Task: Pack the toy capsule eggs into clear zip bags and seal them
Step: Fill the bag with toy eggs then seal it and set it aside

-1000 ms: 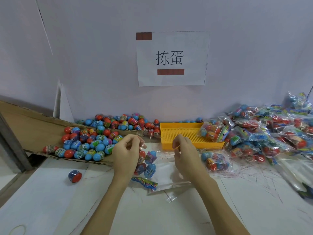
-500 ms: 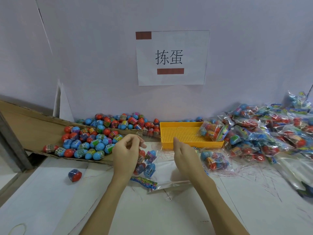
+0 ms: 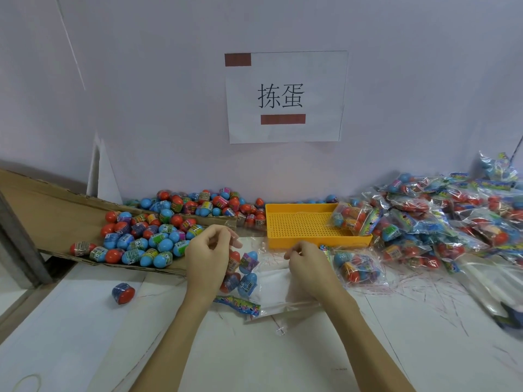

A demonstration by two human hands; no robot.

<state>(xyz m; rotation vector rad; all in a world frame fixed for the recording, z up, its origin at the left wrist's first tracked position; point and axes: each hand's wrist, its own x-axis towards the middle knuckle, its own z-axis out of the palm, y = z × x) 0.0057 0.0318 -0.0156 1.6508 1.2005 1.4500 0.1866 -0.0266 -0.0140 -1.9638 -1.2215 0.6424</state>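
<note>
A white paper sign (image 3: 286,97) hangs on the pale wall (image 3: 141,94). It has two big black marks in the middle, a brown patch in its top left corner and a brown bar under the marks. Right below the sign, on the white table (image 3: 70,335), sits a yellow tray (image 3: 297,224) with lots of little holes in its floor. Far to the left of the sign and lower down, a flat brown cardboard sheet (image 3: 48,210) slopes along the table. A rubber band (image 3: 27,383) lies way down in the left corner, well away from the sign.
</note>
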